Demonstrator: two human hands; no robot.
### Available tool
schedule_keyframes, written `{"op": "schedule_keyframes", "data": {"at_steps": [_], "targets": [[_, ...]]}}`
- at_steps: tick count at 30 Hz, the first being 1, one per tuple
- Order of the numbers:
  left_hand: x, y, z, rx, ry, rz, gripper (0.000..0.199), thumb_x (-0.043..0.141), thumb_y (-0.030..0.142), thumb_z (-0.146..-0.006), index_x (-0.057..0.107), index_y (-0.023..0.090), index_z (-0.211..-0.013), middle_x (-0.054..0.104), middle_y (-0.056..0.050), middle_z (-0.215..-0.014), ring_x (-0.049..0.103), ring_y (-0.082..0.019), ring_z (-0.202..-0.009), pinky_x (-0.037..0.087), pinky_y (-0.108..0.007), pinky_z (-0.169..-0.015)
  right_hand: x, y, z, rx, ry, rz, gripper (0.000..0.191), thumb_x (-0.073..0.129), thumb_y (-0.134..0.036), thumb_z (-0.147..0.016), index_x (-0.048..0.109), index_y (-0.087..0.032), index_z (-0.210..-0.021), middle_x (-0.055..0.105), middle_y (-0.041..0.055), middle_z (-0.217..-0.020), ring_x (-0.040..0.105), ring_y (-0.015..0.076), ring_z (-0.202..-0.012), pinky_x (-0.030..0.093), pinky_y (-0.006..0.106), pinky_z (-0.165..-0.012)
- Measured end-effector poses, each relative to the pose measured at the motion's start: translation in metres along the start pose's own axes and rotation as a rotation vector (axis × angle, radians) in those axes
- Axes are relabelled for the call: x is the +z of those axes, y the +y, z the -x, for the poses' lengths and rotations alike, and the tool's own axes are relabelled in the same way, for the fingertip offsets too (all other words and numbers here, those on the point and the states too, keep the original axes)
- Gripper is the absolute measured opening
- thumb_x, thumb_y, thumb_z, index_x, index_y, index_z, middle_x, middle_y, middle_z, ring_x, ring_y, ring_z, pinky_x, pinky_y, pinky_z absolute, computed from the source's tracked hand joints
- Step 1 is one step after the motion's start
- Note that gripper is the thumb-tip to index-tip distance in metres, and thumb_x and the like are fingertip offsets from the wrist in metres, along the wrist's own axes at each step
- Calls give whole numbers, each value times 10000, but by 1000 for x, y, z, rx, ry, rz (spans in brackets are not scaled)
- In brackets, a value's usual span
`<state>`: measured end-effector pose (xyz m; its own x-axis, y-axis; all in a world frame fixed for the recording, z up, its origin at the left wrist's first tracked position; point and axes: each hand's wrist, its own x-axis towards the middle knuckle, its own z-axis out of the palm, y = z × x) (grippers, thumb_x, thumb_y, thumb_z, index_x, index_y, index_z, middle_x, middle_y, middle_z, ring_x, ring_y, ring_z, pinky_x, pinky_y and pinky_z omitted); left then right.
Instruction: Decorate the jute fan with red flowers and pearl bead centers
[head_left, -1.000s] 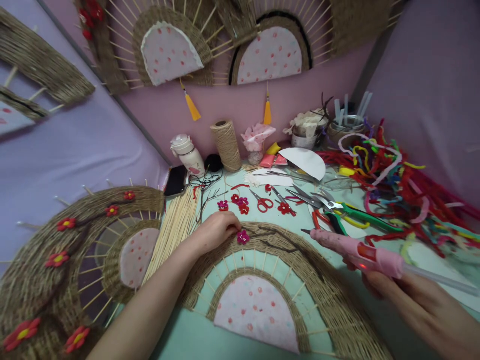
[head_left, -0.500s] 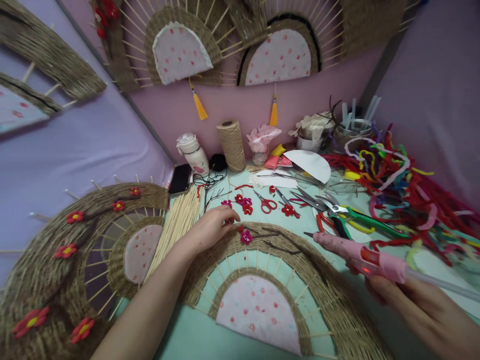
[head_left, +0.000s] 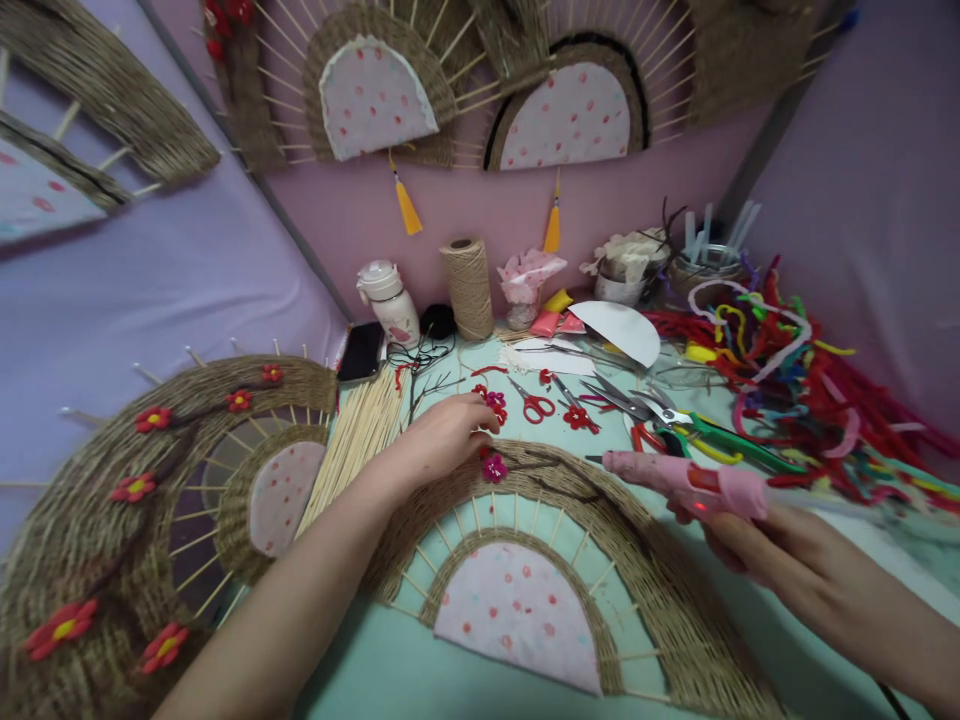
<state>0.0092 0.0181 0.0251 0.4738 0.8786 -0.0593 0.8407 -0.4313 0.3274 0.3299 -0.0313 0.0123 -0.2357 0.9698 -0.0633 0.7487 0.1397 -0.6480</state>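
My right hand point(head_left: 757, 535) is wrapped round a pink hot glue gun point(head_left: 682, 482), with a red light showing and the nozzle pointing left over the fan's upper rim. My left hand point(head_left: 450, 435) reaches over the top edge of the woven twine fan point(head_left: 637, 560), its fingers bent and slightly apart beside a small cluster of red and magenta flowers point(head_left: 495, 402). No held thing shows in the left fingers; their undersides are partly hidden. A magenta flower point(head_left: 494, 468) sits on the fan's rim, close below those fingers, beside dark twigs point(head_left: 577, 485).
At left lies another fan point(head_left: 67, 530) with red flowers, beside thin sticks point(head_left: 352, 440). Behind are a phone point(head_left: 361, 352), bottle point(head_left: 390, 305) and twine spool point(head_left: 466, 290). Red-handled scissors point(head_left: 538, 407), green-handled pliers point(head_left: 735, 445) and pipe cleaners point(head_left: 810, 370) lie to the right.
My left hand has moved slightly right and up, nearer the flower cluster, covering a magenta flower seen before. My right hand has brought the glue gun a little left. The view has shifted slightly.
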Motion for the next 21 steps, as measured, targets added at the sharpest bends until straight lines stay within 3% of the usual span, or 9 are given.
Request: {"op": "schedule_keyframes", "data": {"at_steps": [2, 5, 8, 14, 21], "targets": [[4, 0, -12, 53, -73, -14, 133, 575, 155, -848, 705, 173, -871, 648, -59, -945, 593, -187, -903, 440, -291, -816, -4, -10, -14, 28, -149, -37, 522, 297, -662, -771, 463, -235, -522, 503, 49, -514, 498, 187, -480, 428, 313, -458], [12, -5, -27, 96, -161, -26, 118, 604, 145, -816, 719, 175, -820, 649, -54, -907, 597, -177, -856, 441, -276, -774, -4, -23, -37, 7, -272, -107, 562, 273, -708, -794, 463, -223, -584, 505, 51, -581, 487, 184, -557, 424, 322, -563], [19, -12, -34, 126, -195, -20, 120, 620, 118, -775, 724, 177, -787, 655, -46, -866, 596, -172, -823, 440, -272, -761, 4, -29, -58, -27, -385, -159, 592, 286, -743, -813, 458, -213, -615, 493, 28, -578, 455, 161, -541, 392, 303, -559], [25, -16, -37, 133, -207, -5, 146, 616, 87, -727, 728, 177, -755, 657, -38, -831, 595, -165, -800, 436, -262, -754, 25, -32, -80, -72, -467, -226, 638, 364, -799, -782, 521, -189, -682, 448, -6, -572, 393, 131, -503, 310, 264, -482], [33, -22, -38, 151, -195, 4, 159, 598, 73, -719, 721, 173, -733, 645, -35, -794, 579, -156, -745, 427, -262, -710, 37, -32, -86, -113, -516, -229, 635, 332, -768, -824, 536, -178, -707, 451, -6, -571, 397, 131, -494, 306, 265, -479]]}}
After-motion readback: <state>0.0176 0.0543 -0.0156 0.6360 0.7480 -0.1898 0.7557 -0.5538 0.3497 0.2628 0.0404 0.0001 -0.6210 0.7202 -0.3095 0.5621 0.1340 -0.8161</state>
